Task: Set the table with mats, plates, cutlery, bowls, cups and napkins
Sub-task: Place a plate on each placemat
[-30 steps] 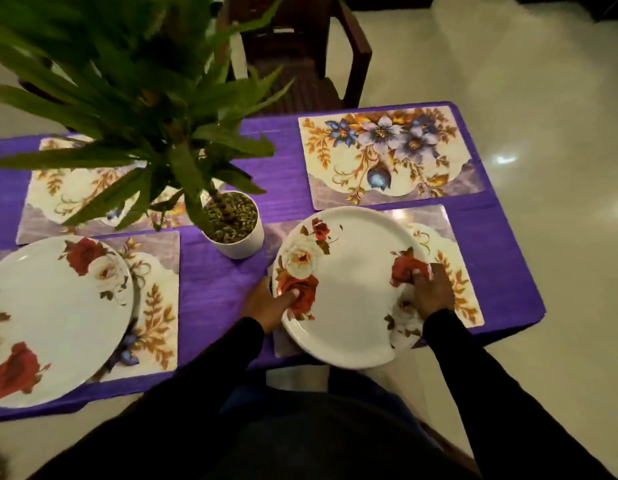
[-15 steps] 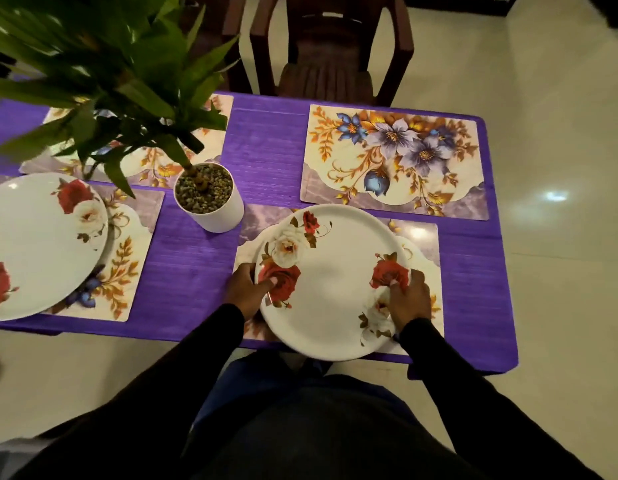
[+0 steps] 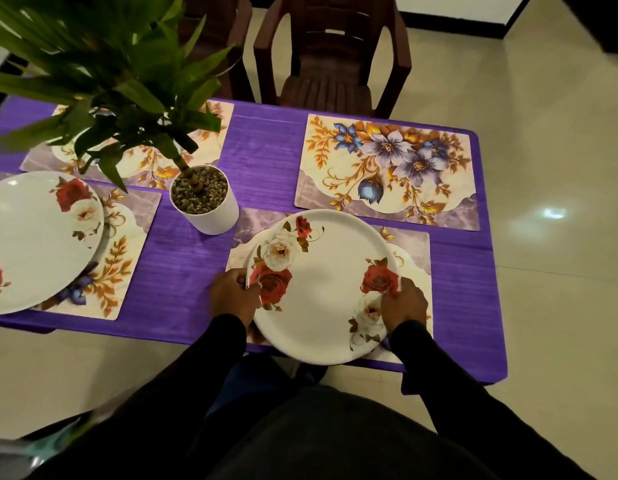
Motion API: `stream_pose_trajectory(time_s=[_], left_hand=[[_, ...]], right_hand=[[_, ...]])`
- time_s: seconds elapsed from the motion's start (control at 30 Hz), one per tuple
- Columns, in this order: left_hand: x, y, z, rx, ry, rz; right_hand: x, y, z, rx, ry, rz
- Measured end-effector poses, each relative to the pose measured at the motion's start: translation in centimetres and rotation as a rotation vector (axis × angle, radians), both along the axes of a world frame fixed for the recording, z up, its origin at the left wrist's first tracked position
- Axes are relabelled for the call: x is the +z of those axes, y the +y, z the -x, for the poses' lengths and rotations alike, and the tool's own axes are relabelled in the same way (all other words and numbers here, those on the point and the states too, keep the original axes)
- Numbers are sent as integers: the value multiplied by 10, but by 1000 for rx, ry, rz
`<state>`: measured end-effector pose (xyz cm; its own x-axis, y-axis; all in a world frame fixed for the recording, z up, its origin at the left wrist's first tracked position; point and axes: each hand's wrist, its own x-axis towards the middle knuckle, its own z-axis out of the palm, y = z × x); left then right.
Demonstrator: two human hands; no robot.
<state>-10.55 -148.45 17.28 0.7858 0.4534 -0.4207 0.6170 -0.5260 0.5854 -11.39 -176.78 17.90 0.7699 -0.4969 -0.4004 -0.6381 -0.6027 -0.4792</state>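
Both hands on 1 round plate (image 3: 323,285), glossy white w/ printed red + cream roses near left and right rim, raised lip all round. Left hand (image 3: 231,296) grips the left rim, thumb on top over the red rose, fingers curled under the edge; right hand (image 3: 402,304) grips the right rim the same way, thumb on the rose print. Plate sits over the near-right mat (image 3: 414,258), covers most of it, near edge of the plate overhangs the table's front edge; can't tell if it's flat down or a bit lifted. Plate is circular so no long axis; rose clusters lie roughly left-right across it. Mat is rectangular, flat, smooth-looking, cream scalloped panel w/ gold leaves and grey marble-look corners, long side running left-right. 2nd plate (image 3: 34,240), same rose pattern, lies on the near-left mat (image 3: 127,237), partly cut off by frame edge. Far-right mat (image 3: 387,171) bare, big purple/blue flowers + gold leaves, long side left-right. Far-left mat (image 3: 210,133) mostly hidden by leaves. Table (image 3: 266,150) covered w/ purple cloth, fine streaky weave texture. White cylindrical pot (image 3: 214,216), smooth, filled w/ small pebbles, holds a plant (image 3: 110,71) w/ long pointed green leaves, stands between the 4 mats. Dark brown slatted plastic-look chair (image 3: 331,57) at far side. Glossy pale tile floor (image 3: 560,271) w/ light reflections. Black long sleeves on both arms. No readable writing or labels anywhere.
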Motion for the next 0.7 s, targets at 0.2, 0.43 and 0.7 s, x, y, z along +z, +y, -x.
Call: stream_pose_trajectory(time_s=[0.2, 0.43, 0.7], left_hand=[[9, -3, -13, 52, 40, -29], [16, -8, -15, 77, 92, -40], [18, -7, -16, 94, 103, -8]], right_hand=[[-1, -17, -4, 41, 14, 63], [5, -17, -8, -27, -1, 33], [16, -17, -11, -96, 6, -26]])
